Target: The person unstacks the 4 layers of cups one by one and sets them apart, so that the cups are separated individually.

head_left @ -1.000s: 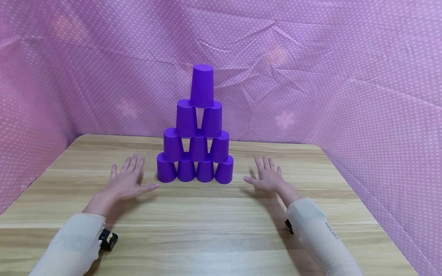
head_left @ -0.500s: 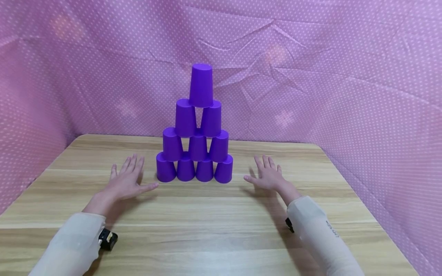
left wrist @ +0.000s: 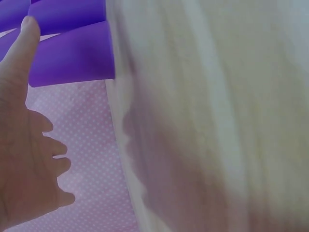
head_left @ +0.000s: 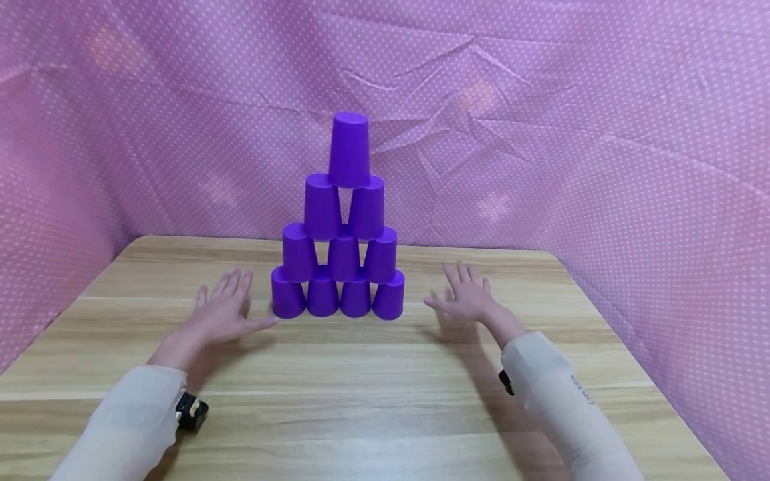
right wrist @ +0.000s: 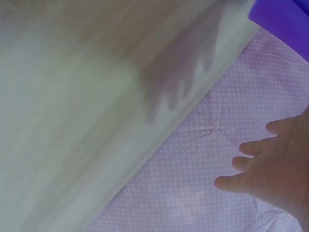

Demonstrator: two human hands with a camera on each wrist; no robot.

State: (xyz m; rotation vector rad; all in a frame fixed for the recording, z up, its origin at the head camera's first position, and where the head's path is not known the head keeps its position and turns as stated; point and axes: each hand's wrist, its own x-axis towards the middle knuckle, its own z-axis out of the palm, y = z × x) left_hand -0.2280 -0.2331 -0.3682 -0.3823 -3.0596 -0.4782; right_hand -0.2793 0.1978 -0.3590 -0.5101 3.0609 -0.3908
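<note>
Several purple cups, all upside down, form a four-tier pyramid at the middle of the table, with a single top cup (head_left: 349, 150) at its peak. To the left of the pyramid, my left hand (head_left: 219, 317) is spread, its thumb pointing at the bottom-left cup (head_left: 288, 294). My right hand (head_left: 466, 298) is spread on the other side, apart from the bottom-right cup (head_left: 388, 296). Neither hand holds anything. The left wrist view shows a purple cup (left wrist: 77, 55) beyond the thumb; in the right wrist view, a purple cup (right wrist: 285, 24) shows at the upper corner.
The wooden table (head_left: 361, 394) reaches back to a pink dotted cloth (head_left: 511, 133) that hangs behind and along both sides. Both forearms wear pale sleeves, with a black device (head_left: 192, 412) at the left wrist. Shadows of the hands fall on the tabletop.
My right hand has risen slightly, its fingers now a little higher in the head view. The left hand has barely moved. The cup pyramid stands unchanged.
</note>
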